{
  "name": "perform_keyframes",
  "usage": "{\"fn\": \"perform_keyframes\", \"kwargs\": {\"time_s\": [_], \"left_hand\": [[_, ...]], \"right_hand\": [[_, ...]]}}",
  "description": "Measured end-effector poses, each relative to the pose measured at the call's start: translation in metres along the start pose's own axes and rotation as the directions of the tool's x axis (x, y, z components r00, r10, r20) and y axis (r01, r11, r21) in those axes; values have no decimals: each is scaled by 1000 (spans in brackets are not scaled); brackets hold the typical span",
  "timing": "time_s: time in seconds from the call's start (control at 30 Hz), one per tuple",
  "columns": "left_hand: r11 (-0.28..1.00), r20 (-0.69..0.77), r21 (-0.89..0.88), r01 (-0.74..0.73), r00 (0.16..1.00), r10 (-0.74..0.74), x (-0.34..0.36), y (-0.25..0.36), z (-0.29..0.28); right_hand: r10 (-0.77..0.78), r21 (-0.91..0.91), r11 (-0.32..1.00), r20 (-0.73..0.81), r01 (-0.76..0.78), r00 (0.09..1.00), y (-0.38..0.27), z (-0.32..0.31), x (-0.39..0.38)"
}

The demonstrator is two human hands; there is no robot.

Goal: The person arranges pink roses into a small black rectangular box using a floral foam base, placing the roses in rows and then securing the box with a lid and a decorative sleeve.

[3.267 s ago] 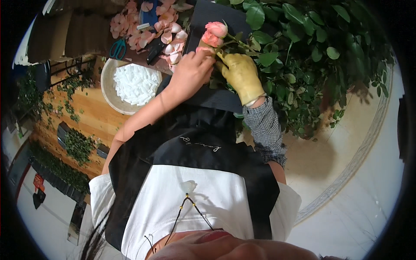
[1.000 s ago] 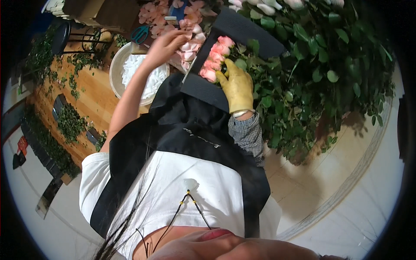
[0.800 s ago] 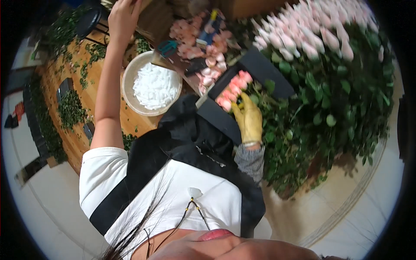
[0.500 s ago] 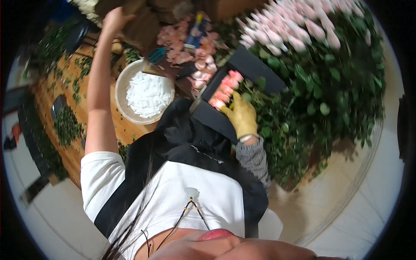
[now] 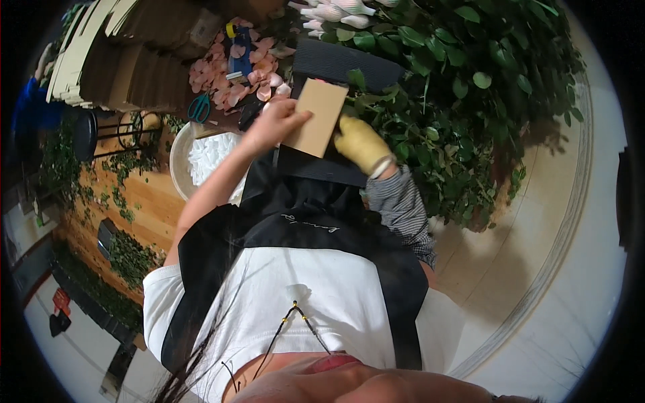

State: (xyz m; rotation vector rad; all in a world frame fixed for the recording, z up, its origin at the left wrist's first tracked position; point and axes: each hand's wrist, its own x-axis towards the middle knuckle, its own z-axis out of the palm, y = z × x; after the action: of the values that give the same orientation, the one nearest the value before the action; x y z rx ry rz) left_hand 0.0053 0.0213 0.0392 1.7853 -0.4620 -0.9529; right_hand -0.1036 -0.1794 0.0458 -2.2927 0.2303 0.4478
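My left hand (image 5: pixel 272 124) pinches the edge of a flat tan cardboard sheet (image 5: pixel 322 111) between thumb and fingers. The sheet is held at a slant over the black ribbed stand (image 5: pixel 346 65) in front of me and covers most of the middle of it. A sliver of pink-red shows at the sheet's top edge; the pink roses are otherwise hidden. My right hand (image 5: pixel 363 144), in a yellow glove, is close beside the sheet's right edge, at the leafy stems (image 5: pixel 376 107). Its fingers are curled; what they grip is hidden.
Piles of green foliage (image 5: pixel 457 134) fill the right side, with white-netted buds (image 5: pixel 339 12) above. Pink petals (image 5: pixel 215 67), teal scissors (image 5: pixel 199 107) and a blue tape dispenser (image 5: pixel 239 57) lie ahead. A round bowl (image 5: pixel 180 161) of white pieces stands left, below stacked cardboard (image 5: pixel 131 70).
My left hand has come back from the cardboard stack at the far left with a sheet in it, now over the roses. My gloved right hand has curled and shifted slightly left and up.
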Motion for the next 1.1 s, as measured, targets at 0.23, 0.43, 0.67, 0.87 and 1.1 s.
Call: {"fn": "perform_keyframes", "kwargs": {"time_s": [0.23,0.43,0.67,0.87,1.1], "left_hand": [[740,-209,665,104,977,51,15,20,22],[348,404,646,-679,692,599,37,3,7],[352,432,692,-630,752,498,36,9,3],[413,434,643,-645,751,498,37,10,0],[274,421,632,-725,617,664,55,-15,-1]], "right_hand": [[313,112,948,-155,-298,937,-10,1,13],[402,27,913,-239,-407,884,-24,15,20],[-253,-134,967,-413,216,875,-40,-3,-56],[174,219,960,21,-174,985,75,69,-128],[-143,423,805,-542,415,828,-5,-14,-61]]}}
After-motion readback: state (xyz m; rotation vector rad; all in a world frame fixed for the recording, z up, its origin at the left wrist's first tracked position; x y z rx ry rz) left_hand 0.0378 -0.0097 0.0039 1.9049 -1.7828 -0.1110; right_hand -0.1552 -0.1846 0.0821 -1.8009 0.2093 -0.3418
